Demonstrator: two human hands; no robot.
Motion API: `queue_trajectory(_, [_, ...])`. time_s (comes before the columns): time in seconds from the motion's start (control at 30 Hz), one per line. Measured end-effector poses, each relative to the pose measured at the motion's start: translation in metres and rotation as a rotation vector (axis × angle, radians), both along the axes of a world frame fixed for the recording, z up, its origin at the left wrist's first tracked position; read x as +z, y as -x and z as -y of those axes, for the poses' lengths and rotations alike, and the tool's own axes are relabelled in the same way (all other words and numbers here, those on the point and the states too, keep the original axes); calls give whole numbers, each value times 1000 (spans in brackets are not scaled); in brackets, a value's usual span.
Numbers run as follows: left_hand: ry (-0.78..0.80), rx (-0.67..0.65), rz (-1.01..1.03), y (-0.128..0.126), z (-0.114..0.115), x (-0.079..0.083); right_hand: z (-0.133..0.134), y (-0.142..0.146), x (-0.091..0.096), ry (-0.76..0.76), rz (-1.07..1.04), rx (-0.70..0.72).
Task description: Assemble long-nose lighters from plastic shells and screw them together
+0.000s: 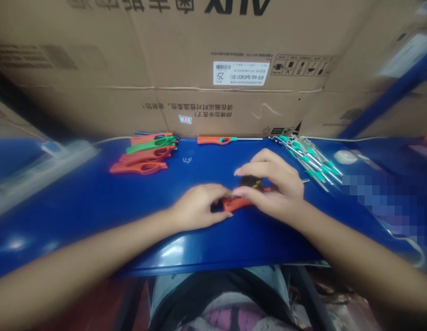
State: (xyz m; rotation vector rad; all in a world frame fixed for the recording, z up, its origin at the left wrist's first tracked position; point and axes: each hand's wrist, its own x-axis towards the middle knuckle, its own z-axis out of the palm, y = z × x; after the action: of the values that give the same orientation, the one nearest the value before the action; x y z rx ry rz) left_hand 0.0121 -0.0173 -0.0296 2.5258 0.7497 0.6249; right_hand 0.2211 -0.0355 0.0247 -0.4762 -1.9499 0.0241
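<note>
An orange stick lighter [239, 202] lies between my two hands, just above or on the blue table. My left hand [199, 205] pinches its left end between thumb and fingers. Curled over the other part of the lighter is my right hand [277, 184], its thumb along the handle. Under the right fingers shows a dark piece with yellow marks [251, 182]; whether it is a label or a part I cannot tell. A short metal tip [305, 180] pokes out beyond the right hand, and the stretch before it is hidden.
Orange and green lighter handles [147, 151] are piled at the left. A whole orange lighter [213, 139] lies along the back. Metal rods with green ends [311, 158] are heaped at the right, beside a white round object [345, 157]. A cardboard sheet [185, 69] stands behind the blue table [158, 243].
</note>
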Motion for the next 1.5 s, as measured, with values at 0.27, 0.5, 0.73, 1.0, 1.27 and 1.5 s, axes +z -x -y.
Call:
queue_trajectory(0.27, [-45, 3, -9, 0, 1, -2, 12, 6, 3, 321, 85, 120])
queue_trajectory(0.5, [-70, 59, -52, -4, 7, -2, 8, 7, 0, 107, -39, -69])
queue_trajectory(0.73, [-21, 57, -16, -4, 8, -5, 13, 5, -1, 374, 133, 196])
queue_trajectory(1.0, [3, 71, 14, -6, 9, -4, 12, 8, -12, 83, 121, -74])
queue_trajectory(1.27, [-62, 109, -90, -6, 9, -4, 4, 1, -13, 215, -19, -197])
queue_trajectory(1.5, [-114, 76, -130, 1, 7, 5, 1, -7, 1, 315, 68, -40])
